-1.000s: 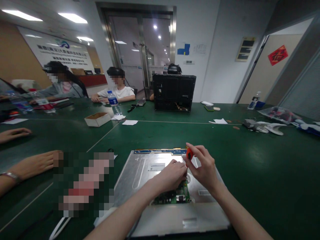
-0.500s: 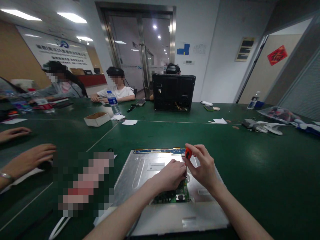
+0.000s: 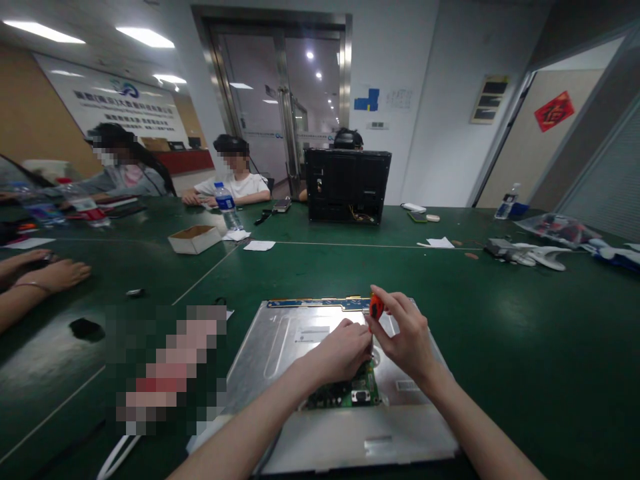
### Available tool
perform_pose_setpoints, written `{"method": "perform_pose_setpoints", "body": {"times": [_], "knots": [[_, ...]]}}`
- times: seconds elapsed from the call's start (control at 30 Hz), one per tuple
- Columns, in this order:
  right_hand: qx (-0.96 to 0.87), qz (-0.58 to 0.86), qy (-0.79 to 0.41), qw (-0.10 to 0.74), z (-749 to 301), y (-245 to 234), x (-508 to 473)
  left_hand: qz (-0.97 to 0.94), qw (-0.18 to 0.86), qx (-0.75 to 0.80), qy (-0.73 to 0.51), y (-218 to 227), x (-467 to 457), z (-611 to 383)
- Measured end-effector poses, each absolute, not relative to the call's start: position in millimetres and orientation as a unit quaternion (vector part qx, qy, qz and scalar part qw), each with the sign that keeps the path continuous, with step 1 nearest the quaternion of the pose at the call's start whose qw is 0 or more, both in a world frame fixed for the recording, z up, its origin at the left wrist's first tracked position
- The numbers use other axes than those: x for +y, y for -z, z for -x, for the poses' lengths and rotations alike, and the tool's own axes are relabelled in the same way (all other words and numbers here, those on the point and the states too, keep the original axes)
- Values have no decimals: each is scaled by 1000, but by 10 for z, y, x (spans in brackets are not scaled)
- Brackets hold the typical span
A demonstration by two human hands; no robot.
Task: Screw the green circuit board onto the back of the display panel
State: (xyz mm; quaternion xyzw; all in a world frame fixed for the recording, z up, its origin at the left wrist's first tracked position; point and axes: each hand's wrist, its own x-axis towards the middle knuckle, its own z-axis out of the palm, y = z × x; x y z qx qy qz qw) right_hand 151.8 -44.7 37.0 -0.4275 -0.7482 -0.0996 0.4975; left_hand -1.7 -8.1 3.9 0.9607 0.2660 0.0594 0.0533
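Note:
A silver metal display panel [image 3: 280, 347] lies back-up on the green table [image 3: 525, 347] in front of me. A small green circuit board [image 3: 345, 393] sits on its near middle. My right hand [image 3: 407, 337] is closed on a screwdriver with an orange handle [image 3: 376, 307], held upright over the board. My left hand [image 3: 343, 350] is pinched beside the screwdriver's shaft, just above the board; what its fingertips hold is hidden.
Another person's hands [image 3: 47, 273] rest on the table at the far left. A cardboard box [image 3: 195, 238], a water bottle [image 3: 227, 205], paper scraps and a black monitor back [image 3: 347, 185] stand further off. Two people sit at the far side. A white cable [image 3: 117, 453] lies near left.
The neighbour's hands at the left have pulled back toward the far left, uncovering small dark items on the table. My own hands and the screwdriver have barely moved.

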Motion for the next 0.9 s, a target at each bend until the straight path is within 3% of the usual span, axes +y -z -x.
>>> {"method": "perform_pose_setpoints", "body": {"times": [0.9], "knots": [[-753, 432, 98, 487, -1530, -369, -450, -962, 39, 262, -65, 28, -55, 19]]}}
